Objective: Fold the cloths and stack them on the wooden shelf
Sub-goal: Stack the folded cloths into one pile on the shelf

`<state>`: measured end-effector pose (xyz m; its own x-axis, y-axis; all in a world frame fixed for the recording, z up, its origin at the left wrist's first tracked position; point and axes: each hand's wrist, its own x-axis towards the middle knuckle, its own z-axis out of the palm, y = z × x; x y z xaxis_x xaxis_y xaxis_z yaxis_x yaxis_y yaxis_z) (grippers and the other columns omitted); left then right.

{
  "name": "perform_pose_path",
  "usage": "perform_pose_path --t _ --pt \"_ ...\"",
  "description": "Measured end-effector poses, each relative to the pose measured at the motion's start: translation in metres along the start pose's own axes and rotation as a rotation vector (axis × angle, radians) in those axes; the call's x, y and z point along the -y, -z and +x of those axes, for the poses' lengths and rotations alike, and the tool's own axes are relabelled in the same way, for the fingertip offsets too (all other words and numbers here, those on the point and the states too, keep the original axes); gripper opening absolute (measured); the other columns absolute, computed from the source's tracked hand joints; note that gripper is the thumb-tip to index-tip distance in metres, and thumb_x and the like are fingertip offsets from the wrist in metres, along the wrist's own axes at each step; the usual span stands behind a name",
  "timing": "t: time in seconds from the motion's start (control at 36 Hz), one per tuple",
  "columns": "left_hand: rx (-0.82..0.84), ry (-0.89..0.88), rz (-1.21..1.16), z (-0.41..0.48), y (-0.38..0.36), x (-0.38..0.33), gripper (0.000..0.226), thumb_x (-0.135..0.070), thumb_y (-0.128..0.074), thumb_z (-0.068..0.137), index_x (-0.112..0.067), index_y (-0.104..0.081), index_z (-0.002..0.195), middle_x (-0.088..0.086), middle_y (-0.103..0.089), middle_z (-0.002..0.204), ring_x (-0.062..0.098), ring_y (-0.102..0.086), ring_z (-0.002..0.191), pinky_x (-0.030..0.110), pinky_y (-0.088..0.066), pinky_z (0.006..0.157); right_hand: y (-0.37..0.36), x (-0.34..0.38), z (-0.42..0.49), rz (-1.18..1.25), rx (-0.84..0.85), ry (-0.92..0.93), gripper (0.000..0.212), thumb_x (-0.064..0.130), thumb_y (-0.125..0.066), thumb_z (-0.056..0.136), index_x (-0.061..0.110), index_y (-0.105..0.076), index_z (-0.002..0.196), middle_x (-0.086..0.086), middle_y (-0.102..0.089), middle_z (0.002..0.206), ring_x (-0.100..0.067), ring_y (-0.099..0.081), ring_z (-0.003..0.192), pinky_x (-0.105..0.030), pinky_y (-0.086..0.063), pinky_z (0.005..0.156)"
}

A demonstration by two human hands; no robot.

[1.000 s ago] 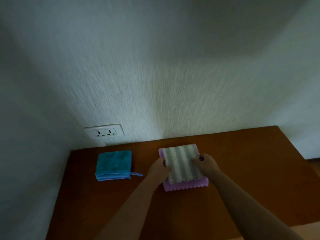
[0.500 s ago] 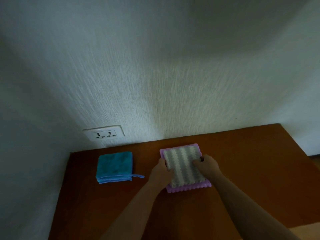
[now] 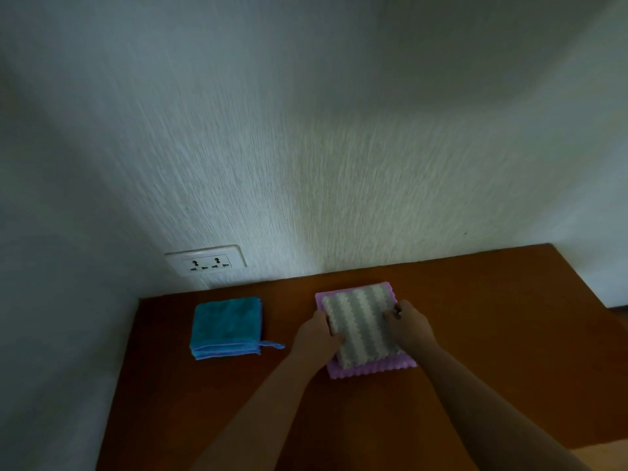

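Observation:
A folded grey-and-white striped cloth point(image 3: 360, 324) lies on top of a folded purple cloth point(image 3: 370, 368) on the wooden shelf point(image 3: 475, 317). My left hand point(image 3: 316, 336) grips the striped cloth's left edge and my right hand point(image 3: 409, 326) grips its right edge. A folded blue cloth point(image 3: 226, 326) with a small loop at its corner lies apart on the shelf, to the left of both hands.
A white wall rises right behind the shelf, with a double power socket point(image 3: 205, 264) just above the shelf's back left. The shelf's right edge runs diagonally at the far right. A second wall closes the left side.
The striped cloth has been shifted slightly back and squared over the purple one, so the purple front edge shows below it. Both hands stayed on its sides.

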<state>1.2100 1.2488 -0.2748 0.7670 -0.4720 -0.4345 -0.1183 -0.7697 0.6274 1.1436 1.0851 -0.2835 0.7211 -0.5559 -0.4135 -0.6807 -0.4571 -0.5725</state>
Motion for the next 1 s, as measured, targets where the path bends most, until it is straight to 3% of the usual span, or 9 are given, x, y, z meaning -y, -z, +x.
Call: perform_pose_path --t 0.19,0.28,0.44,0.56,0.64,0.72,0.83,0.89,1.0 --pt "-0.245 -0.015 0.365 -0.006 -0.001 -0.013 0.045 -0.038 -0.044 0.095 -0.010 -0.038 0.130 0.007 -0.049 0.123 0.021 -0.050 0.110 0.031 -0.041 0.087 0.004 0.015 -0.012 -0.237 -0.294 0.065 0.033 0.035 -0.042 0.095 0.009 -0.043 0.117 -0.008 -0.047 0.113 -0.019 -0.048 0.100 -0.032 -0.047 0.085" --pt "-0.511 -0.194 0.492 -0.006 -0.004 -0.025 0.035 -0.030 -0.075 0.072 -0.011 -0.062 0.098 0.005 -0.060 0.094 0.018 -0.059 0.081 0.029 -0.048 0.066 -0.001 0.025 -0.014 -0.419 -0.396 0.311 0.037 0.024 -0.047 0.094 0.006 -0.047 0.127 -0.014 -0.047 0.127 -0.026 -0.047 0.116 -0.037 -0.041 0.095" --pt "-0.301 -0.343 0.660 0.006 -0.028 -0.017 0.078 -0.045 -0.085 0.043 -0.006 -0.069 0.109 0.012 -0.067 0.115 0.023 -0.064 0.107 0.043 -0.053 0.081 -0.024 0.024 -0.005 -0.685 -0.233 0.634 0.069 0.030 -0.086 0.053 0.009 -0.066 0.114 -0.012 -0.063 0.122 -0.028 -0.062 0.109 -0.044 -0.052 0.082" --pt "0.015 -0.332 0.707 0.013 -0.038 0.000 0.094 -0.048 -0.055 0.088 -0.007 0.006 0.147 0.008 0.022 0.145 0.024 0.019 0.135 0.057 -0.010 0.111 -0.032 0.004 -0.001 -0.837 -0.069 0.593 0.082 0.041 -0.089 0.041 0.012 -0.067 0.115 -0.011 -0.062 0.123 -0.027 -0.060 0.112 -0.055 -0.052 0.074" --pt "0.062 -0.346 0.750 0.013 -0.035 0.002 0.087 -0.047 -0.042 0.094 -0.013 0.024 0.140 0.003 0.038 0.135 0.022 0.033 0.129 0.057 0.004 0.111 -0.034 -0.005 0.003 -0.859 -0.043 0.577 0.088 0.043 -0.088 0.041 0.011 -0.064 0.119 -0.014 -0.059 0.127 -0.030 -0.057 0.115 -0.061 -0.050 0.074" --pt "0.061 -0.344 0.760 0.014 -0.032 0.006 0.076 -0.058 -0.019 0.093 -0.016 0.014 0.147 0.003 0.035 0.137 0.025 0.025 0.138 0.055 0.008 0.109 -0.033 -0.002 0.001 -0.819 0.001 0.534 0.092 0.050 -0.072 0.062 0.008 -0.040 0.137 -0.015 -0.037 0.143 -0.032 -0.046 0.127 -0.062 -0.045 0.083" --pt "-0.024 -0.243 0.624 0.010 -0.027 0.014 0.102 -0.068 0.024 0.073 -0.010 -0.012 0.149 0.005 0.002 0.153 0.022 0.002 0.140 0.051 -0.004 0.106 -0.029 -0.005 0.002 -0.730 0.058 0.371 0.087 0.068 0.031 0.066 0.014 0.029 0.135 -0.004 0.033 0.144 -0.023 0.025 0.136 -0.050 -0.007 0.114" --pt "-0.087 -0.211 0.622 0.011 -0.030 0.024 0.084 -0.060 0.007 0.092 -0.009 -0.044 0.136 0.008 -0.045 0.142 0.020 -0.037 0.131 0.050 -0.029 0.096 -0.027 -0.008 0.002 -0.727 0.052 0.333 0.075 0.063 0.019 0.076 0.015 0.034 0.132 -0.003 0.037 0.142 -0.024 0.031 0.131 -0.048 -0.004 0.115" --pt "-0.154 -0.212 0.649 0.006 -0.028 0.026 0.079 -0.055 0.000 0.095 -0.012 -0.061 0.122 0.004 -0.061 0.126 0.019 -0.057 0.117 0.049 -0.041 0.089 -0.021 -0.006 0.001 -0.724 0.090 0.301 0.078 0.057 0.023 0.066 0.016 0.035 0.130 -0.002 0.037 0.140 -0.022 0.032 0.129 -0.046 0.002 0.114"
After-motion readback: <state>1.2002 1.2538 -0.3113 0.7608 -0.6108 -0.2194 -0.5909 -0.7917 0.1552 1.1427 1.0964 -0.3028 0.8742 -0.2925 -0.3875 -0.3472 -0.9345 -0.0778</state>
